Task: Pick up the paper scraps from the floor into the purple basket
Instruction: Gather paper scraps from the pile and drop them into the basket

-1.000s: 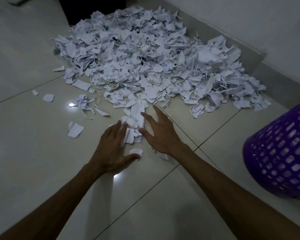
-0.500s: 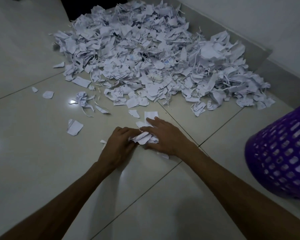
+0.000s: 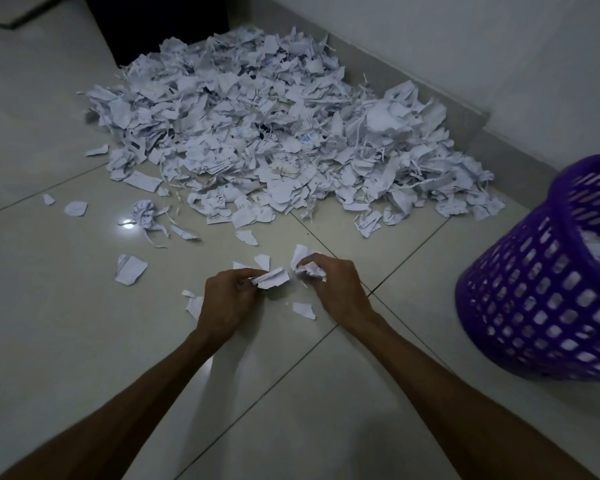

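The job looks barely begun, judging by how much is still down. A broad heap of torn and crumpled white paper scraps covers the glossy pale tiled floor up against the skirting of the far wall, and loose stray pieces lie scattered on the tiles in front of it, among them a flat torn scrap off to the left and a small one just below the hands.

The left hand is curled, its fingers pinching a folded white scrap that sticks out toward the right. The right hand is closed round a crumpled wad of white paper. Both hands are low over the floor, close together, near the front edge of the heap.

The purple plastic lattice basket stands on the floor at the right, well apart from the hands and tilted in this view. White paper shows inside its mouth and through the holes in its wall, so some scraps are already in; how full it is cannot be told. What the hands hold has not yet gone in.
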